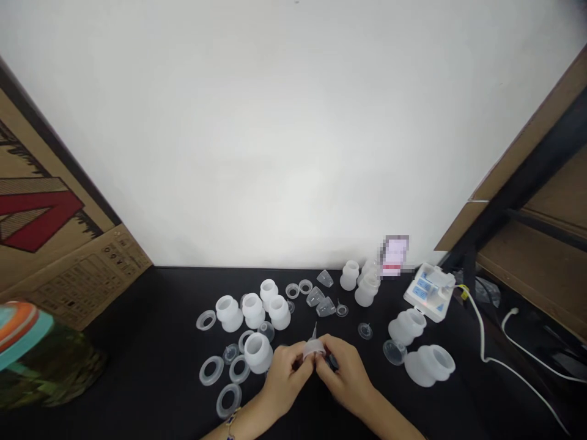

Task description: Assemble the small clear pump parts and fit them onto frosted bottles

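Near the front middle of the black table, my left hand and my right hand meet, both closed round the edge of a translucent white nozzle cap. Its thin pointed spout stands upward. Fingers hide the cap's lower side. Just left of my left hand stands a white wide-mouthed bottle, with translucent rings lying beside it. A clear disc with a small tip lies beyond my right hand. Something dark and clear, partly covered by my right hand, cannot be made out.
More white bottles stand at left and at the back. Two lie tilted at right, near a clear disc. Clear cups lie mid-table. A white power strip with cables is at right; a large jar stands far left.
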The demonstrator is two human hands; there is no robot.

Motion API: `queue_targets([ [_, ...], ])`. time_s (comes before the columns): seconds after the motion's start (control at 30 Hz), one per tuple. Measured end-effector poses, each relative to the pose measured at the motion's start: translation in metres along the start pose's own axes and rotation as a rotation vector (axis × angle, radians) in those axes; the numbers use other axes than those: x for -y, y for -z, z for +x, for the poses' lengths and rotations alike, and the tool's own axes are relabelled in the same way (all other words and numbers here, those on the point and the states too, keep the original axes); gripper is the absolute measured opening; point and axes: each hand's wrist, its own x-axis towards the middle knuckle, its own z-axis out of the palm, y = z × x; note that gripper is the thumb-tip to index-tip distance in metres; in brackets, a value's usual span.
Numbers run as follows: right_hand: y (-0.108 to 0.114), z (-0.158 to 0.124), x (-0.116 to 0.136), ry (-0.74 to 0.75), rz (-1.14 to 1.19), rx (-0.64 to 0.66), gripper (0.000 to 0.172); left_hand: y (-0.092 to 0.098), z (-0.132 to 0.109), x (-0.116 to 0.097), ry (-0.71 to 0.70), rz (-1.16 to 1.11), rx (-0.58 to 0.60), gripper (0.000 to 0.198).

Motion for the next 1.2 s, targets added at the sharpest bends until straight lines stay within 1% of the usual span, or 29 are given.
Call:
queue_targets([
  [0.13,-0.0033,-0.0003,-0.004,0.018,-0.019,-0.009,0.014,0.0001,-0.0002,-0.0013,-0.014,0.006,0.003,0.04],
  [0.3,-0.0053,-0.0012,-0.0062,0.035,-0.052,-0.017,0.016,0.0005,-0.0008,-0.0008,-0.011,0.005,0.021,0.036],
  [0.43,-0.0047,-0.0018,-0.0057,0.037,-0.082,-0.029,0.02,0.0001,-0.0011,-0.0021,-0.016,0.024,0.003,0.035],
  [0.57,-0.0034,-0.0007,-0.0049,0.017,-0.066,-0.007,0.02,-0.001,-0.0016,-0.0038,-0.008,0.017,-0.01,0.034],
  [0.83,-0.0028,-0.0001,-0.0056,0.027,-0.083,-0.01,0.024,-0.001,-0.0017,-0.0022,-0.001,0.04,-0.003,0.037],
  [1.0,-0.0036,0.0001,-0.0075,0.028,-0.088,-0.023,0.027,-0.0026,-0.0025,-0.0003,-0.01,0.036,-0.026,0.039],
  [1.2,-0.0043,0.0006,-0.0084,0.021,-0.08,-0.01,0.025,-0.0045,-0.0018,-0.0009,-0.001,0.007,-0.049,0.045],
])
